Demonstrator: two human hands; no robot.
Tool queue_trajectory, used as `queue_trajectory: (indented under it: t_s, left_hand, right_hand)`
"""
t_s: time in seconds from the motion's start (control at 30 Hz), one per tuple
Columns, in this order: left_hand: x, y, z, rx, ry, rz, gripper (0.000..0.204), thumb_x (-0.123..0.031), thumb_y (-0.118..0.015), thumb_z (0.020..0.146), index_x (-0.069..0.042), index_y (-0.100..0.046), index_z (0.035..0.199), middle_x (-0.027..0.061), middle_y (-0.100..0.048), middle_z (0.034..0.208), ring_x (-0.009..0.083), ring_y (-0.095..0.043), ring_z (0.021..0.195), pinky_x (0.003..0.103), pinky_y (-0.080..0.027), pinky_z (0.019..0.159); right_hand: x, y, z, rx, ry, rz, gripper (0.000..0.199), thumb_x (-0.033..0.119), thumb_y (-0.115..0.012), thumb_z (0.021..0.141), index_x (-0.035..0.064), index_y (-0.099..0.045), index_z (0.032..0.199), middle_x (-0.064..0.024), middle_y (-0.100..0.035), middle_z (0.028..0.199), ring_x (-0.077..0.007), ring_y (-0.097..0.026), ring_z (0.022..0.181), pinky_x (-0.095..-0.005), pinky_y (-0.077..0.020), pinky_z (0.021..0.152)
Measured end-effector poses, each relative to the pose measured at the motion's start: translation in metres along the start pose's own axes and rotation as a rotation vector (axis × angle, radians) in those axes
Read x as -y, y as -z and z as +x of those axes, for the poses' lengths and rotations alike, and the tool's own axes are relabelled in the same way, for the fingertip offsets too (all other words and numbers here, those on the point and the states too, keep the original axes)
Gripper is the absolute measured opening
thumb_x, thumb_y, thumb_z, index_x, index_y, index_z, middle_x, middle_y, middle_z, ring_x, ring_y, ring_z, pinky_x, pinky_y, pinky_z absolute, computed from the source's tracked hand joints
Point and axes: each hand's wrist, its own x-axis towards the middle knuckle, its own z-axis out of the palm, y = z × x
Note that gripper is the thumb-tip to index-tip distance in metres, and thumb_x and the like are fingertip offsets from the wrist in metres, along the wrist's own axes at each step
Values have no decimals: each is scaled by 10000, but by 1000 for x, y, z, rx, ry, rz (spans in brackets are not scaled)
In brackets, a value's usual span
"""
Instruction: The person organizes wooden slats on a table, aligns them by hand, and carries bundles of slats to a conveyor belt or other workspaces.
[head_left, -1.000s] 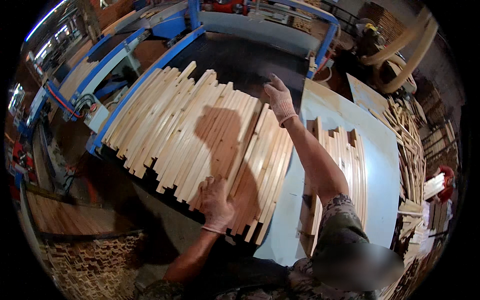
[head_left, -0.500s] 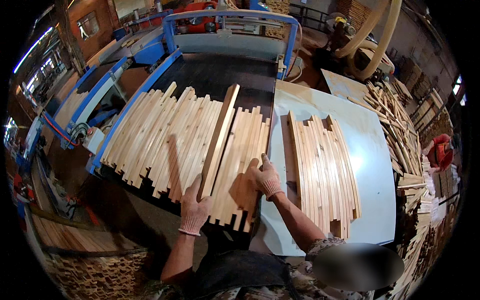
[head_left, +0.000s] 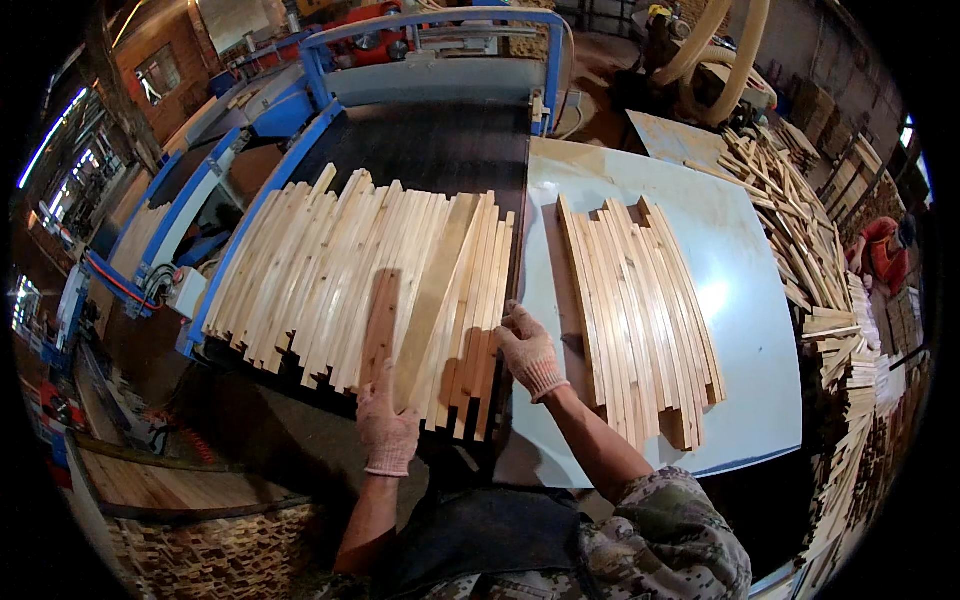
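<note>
Our gloved left hand rests flat, fingers open, on the near ends of the wooden slats spread over the dark conveyor belt; our right hand curls loosely against their right edge, beside the pale bench and its second slat pile.

My left hand covers the near ends of a couple of slats, and my right hand hides the edge of that pile. My jacket sleeve blocks the near corner of the white table. The person in red at the right rim is too small and bent to make out.
</note>
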Motion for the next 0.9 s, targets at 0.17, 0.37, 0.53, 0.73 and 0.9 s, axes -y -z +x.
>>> queue_trajectory:
  t_s: [0.17,0.37,0.53,0.73,0.9]
  left_hand:
    - [4,-22,-3,-96,-39,-137,779,18,-747,843,-46,-483,1573,192,-540,1559,348,-531,1431,466,-457,1210]
    - [-20,-42,-5,-37,72,-591,736,-15,-713,846,-3,-507,1552,177,-638,1408,265,-658,1211,394,-547,1069]
    - [-60,-29,-6,80,10,-683,718,49,-646,836,18,-511,1541,163,-664,1329,244,-674,1145,344,-560,1009]
    - [-6,32,-2,402,-447,-437,785,-390,-807,926,13,-515,1533,255,-577,1469,378,-566,1376,490,-461,1148]
    - [194,158,92,-89,-101,-235,734,-416,-730,982,-14,-506,1553,233,-535,1565,359,-503,1461,460,-396,1238]
  right_hand:
    - [3,9,-15,95,48,-59,666,313,-668,1014,-3,-489,1573,-206,-717,1313,-278,-697,1204,-363,-540,1027]
    - [-23,38,-20,289,-45,-21,670,304,-651,1032,9,-454,1600,-221,-721,1299,-257,-705,1190,-356,-540,1032]
    - [2,20,-46,477,-17,239,657,253,-704,1034,-19,-440,1570,-128,-651,1281,-212,-614,1154,-352,-532,977]
    - [47,-54,-88,114,-121,446,232,228,-711,1007,8,-738,1078,-40,-724,887,-134,-682,823,-309,-576,715]
    - [35,-103,-122,-29,-31,432,194,71,-685,983,17,-654,1168,-40,-696,914,-142,-662,735,-299,-533,610]
